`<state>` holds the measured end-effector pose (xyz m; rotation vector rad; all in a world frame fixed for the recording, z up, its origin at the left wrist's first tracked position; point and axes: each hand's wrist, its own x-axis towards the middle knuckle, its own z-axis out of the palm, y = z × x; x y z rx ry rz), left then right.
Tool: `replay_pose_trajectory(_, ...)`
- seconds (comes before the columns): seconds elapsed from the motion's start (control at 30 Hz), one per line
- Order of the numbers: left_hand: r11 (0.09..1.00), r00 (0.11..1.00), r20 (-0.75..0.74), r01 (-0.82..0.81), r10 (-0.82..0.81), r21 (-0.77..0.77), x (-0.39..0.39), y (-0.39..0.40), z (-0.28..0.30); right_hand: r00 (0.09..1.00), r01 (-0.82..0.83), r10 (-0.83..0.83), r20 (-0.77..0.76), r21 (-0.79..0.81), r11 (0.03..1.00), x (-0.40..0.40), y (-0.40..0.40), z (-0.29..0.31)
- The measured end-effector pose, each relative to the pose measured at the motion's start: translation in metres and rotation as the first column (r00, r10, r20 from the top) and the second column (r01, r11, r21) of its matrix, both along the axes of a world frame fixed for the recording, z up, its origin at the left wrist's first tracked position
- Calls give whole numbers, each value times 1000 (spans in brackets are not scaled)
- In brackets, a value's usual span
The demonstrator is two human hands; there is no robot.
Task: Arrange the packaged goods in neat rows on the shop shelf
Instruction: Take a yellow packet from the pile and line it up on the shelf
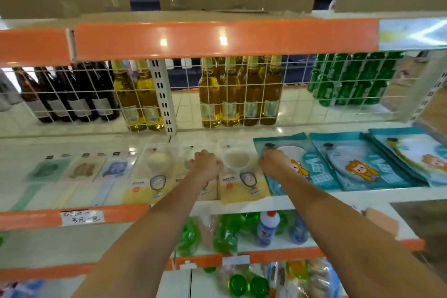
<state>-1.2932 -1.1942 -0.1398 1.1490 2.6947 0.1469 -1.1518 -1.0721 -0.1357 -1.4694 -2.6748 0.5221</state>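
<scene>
Three flat yellow packets lie side by side mid-shelf: one at the left (154, 176), a middle one (208, 193) mostly under my left forearm, and a right one (242, 184) with a round clear window. My left hand (205, 164) grips the right packet's left edge, knuckles up and fingers curled. At its right edge my right hand (273, 162) grips it the same way, lying partly over a teal pouch (312, 172). Two more teal pouches (358, 164) overlap in a row to the right. The white shelf (362, 196) carries them all.
Three slim pastel packs (83, 169) lie in a row at the shelf's left. Behind a white wire grid (183, 94) stand dark, yellow (229, 94) and green (350, 82) bottles. Cardboard boxes sit on top. The shelf below holds green and blue bottles (266, 227).
</scene>
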Motion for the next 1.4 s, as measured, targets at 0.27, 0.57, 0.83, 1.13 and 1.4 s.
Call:
replay_pose_trajectory(0.27,999,999,39,-17,15,42,-18,15,-8,999,6,-8,-46,-54,999,-16,4,2)
replay_pose_trajectory(0.57,999,999,8,32,-32,44,-18,18,-10,999,39,-39,27,4,999,-18,10,2)
replay_pose_trajectory(0.83,992,987,-95,125,-127,-31,-23,3,5,982,-169,143,123,237,957,-43,-4,24)
replay_pose_trajectory(1.13,995,990,-104,-101,98,-23,-27,-74,6,844,-537,507,177,315,783,-88,-67,7)
replay_pose_trajectory(1.4,946,944,-133,-314,301,-87,-28,-172,12,689,-717,713,133,274,641,-125,-160,7)
